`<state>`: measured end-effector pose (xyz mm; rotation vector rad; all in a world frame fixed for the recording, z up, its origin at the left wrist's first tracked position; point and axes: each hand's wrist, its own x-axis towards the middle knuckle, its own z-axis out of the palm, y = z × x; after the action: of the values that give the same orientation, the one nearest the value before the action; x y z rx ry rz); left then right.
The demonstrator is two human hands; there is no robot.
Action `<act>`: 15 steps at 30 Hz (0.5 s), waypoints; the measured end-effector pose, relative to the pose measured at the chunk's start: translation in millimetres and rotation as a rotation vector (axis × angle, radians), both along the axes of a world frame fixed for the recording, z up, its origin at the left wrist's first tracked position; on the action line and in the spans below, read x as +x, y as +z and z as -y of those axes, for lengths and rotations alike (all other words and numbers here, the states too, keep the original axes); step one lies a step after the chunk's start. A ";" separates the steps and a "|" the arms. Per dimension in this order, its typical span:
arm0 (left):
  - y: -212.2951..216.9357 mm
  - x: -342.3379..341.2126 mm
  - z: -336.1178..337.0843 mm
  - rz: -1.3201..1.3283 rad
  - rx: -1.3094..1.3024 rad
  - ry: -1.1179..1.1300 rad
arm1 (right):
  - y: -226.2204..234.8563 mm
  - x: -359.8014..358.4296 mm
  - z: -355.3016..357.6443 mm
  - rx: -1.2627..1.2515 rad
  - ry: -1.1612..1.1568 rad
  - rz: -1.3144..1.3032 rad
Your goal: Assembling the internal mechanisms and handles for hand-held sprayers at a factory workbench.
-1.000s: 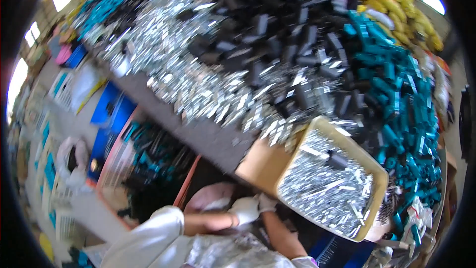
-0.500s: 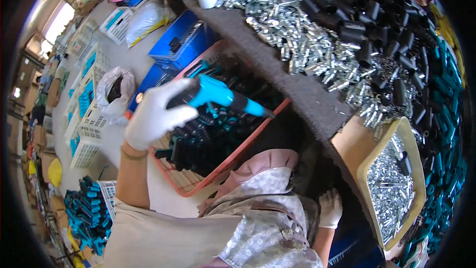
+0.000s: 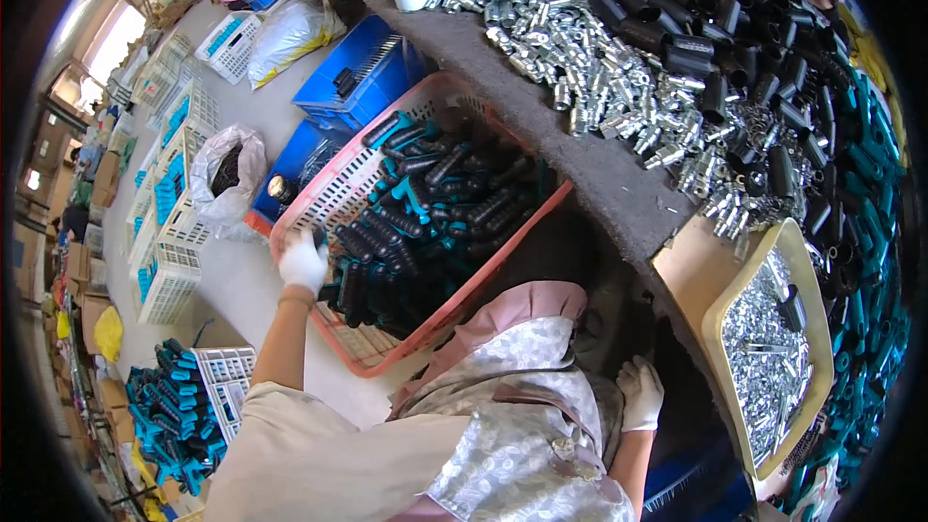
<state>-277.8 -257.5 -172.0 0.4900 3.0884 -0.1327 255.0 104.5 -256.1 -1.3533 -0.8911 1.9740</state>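
My left hand (image 3: pixel 304 264), in a white glove, is closed over the left rim of a pink plastic crate (image 3: pixel 387 360); its fingertips are partly hidden. Many teal and black hand tools (image 3: pixel 418 217) with ribbed black grips fill the crate. By my lap, at the dark underside of the table edge, my gloved right hand (image 3: pixel 640 394) rests with nothing in it, fingers loosely bent and a little apart.
Shiny metal fittings (image 3: pixel 541 0) and black tubes (image 3: pixel 691 53) heap on the table (image 3: pixel 619 198). A yellow tray (image 3: pixel 715 348) holds small metal parts. Blue bins (image 3: pixel 362 101) stand behind the crate, a sack (image 3: pixel 224 188) and white crates (image 3: pixel 174 280) to the left. Other people are farther off.
My left hand has come down from above the crate to its left rim. The teal and black tool it held is no longer seen in it. My right hand has barely moved.
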 end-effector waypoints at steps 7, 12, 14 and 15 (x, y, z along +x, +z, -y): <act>-35.3 31.7 -7.0 0.208 0.060 -0.101 | 5.0 -13.4 2.7 0.084 0.099 0.132; -28.4 -17.9 -22.0 0.352 -0.114 -0.127 | -25.7 -3.1 12.3 0.320 0.186 0.268; -41.8 -36.5 -10.0 0.295 -0.004 -0.094 | -14.2 -3.2 15.1 0.303 0.175 0.220; -53.2 -52.6 3.4 0.275 0.054 -0.062 | -0.9 -9.2 17.9 0.250 0.108 0.169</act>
<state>-330.4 -261.0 -225.2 0.5538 2.8161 0.0173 245.8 86.6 -257.0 -1.3638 -1.2682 1.7729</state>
